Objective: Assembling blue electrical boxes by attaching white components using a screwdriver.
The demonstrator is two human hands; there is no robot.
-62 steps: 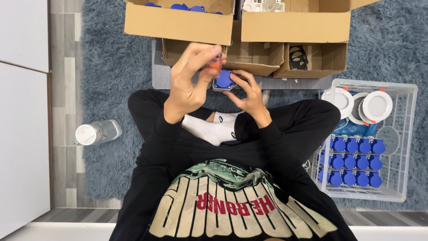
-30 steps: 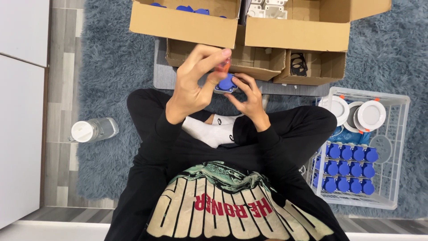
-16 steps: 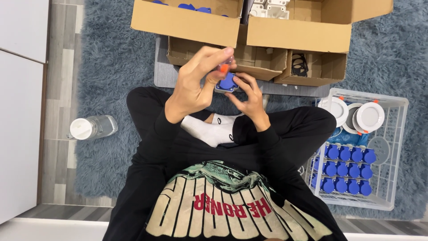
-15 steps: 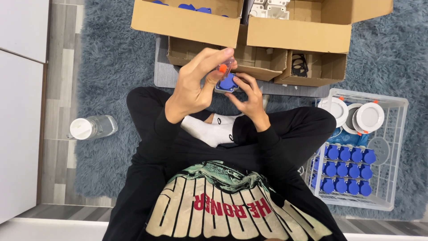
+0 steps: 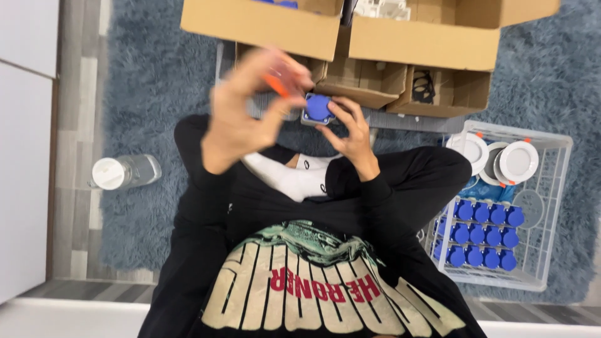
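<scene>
I sit cross-legged on a blue rug. My left hand [image 5: 250,106] is raised and motion-blurred, its fingers pinched around a small orange tool [image 5: 275,84] that points toward the part. My right hand [image 5: 350,128] holds a small grey block with a round blue cap [image 5: 318,107] from below, fingers curled around its edges. The two hands are close together in front of the cardboard boxes.
Open cardboard boxes [image 5: 400,37] stand ahead of me. A white wire basket [image 5: 551,206] at my right holds several blue-capped parts [image 5: 485,235] in rows and white round lids [image 5: 516,159]. A clear bottle with a white cap [image 5: 122,172] lies on the rug at my left.
My left hand has lifted and swung left with the orange tool, blurring. My right hand still holds the blue-capped part in about the same place.
</scene>
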